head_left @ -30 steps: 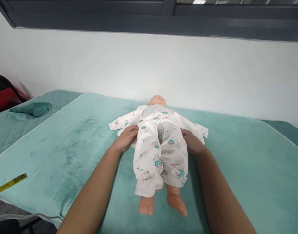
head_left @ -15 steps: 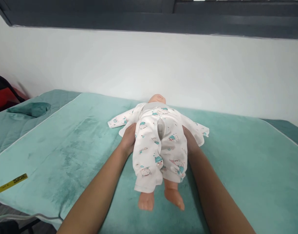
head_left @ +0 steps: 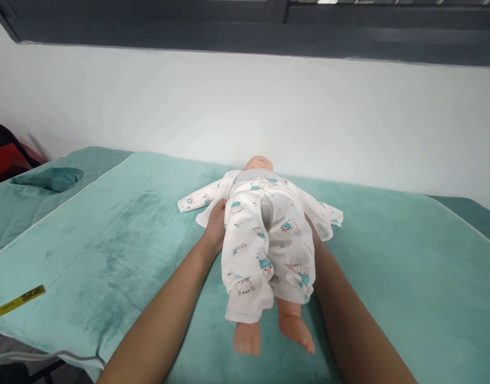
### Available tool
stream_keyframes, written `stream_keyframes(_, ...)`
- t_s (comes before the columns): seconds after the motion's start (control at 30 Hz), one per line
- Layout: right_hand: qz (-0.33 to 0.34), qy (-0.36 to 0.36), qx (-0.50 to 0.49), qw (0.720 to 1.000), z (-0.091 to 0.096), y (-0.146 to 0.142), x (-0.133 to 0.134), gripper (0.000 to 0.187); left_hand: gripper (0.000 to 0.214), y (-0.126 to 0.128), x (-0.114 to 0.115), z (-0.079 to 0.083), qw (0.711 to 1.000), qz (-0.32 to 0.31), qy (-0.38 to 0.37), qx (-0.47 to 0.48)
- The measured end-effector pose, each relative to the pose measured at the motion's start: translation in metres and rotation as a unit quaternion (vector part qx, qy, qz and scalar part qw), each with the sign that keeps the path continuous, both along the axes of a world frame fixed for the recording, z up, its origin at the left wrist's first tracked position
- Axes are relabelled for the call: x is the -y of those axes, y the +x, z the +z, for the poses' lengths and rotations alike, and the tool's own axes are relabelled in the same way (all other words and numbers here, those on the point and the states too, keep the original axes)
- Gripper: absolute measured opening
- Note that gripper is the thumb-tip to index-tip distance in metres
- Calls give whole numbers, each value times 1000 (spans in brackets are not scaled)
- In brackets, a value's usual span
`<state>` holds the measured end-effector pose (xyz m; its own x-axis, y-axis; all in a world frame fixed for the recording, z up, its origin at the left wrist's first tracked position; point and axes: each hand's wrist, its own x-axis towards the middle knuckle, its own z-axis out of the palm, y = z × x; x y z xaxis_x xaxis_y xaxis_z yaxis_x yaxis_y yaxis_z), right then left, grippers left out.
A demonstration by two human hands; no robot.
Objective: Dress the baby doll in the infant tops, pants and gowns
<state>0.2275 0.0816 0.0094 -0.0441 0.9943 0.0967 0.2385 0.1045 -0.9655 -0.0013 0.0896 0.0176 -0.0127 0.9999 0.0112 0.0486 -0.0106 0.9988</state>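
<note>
A baby doll (head_left: 259,164) lies on its back, feet toward me, on the green bed cover. It wears white print trousers (head_left: 245,256) with an open crotch and a matching top (head_left: 200,196), whose sleeves spread to both sides. The bare feet (head_left: 247,338) stick out below the trouser legs. At the left hip, my left hand (head_left: 216,224) is closed on the trousers' side, its thumb showing and its other fingers tucked behind the cloth. On the opposite side my right hand (head_left: 314,228) presses in behind the trousers, with its fingers hidden.
Green plush cover (head_left: 409,277) spreads around the doll, up to a white wall (head_left: 149,101) behind its head. A dark window frame (head_left: 245,34) runs above. To the left are a yellow strip (head_left: 16,302), a red and black bag (head_left: 7,154) and a grey cable (head_left: 40,354).
The doll's trouser legs and feet have shifted slightly to the right and toward me. Both hands have stayed at the doll's sides, with the left moving slightly up.
</note>
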Motion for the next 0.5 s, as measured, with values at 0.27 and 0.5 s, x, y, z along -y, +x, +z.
stream_keyframes(0.27,-92,25,-48,994,-2,-2,-10,29,29,-2,-14,-14,992,89,91,-9)
stream_keyframes(0.5,-69,16,-39,997,2,4,-14,31,22,-9,-25,-15,992,57,92,-71)
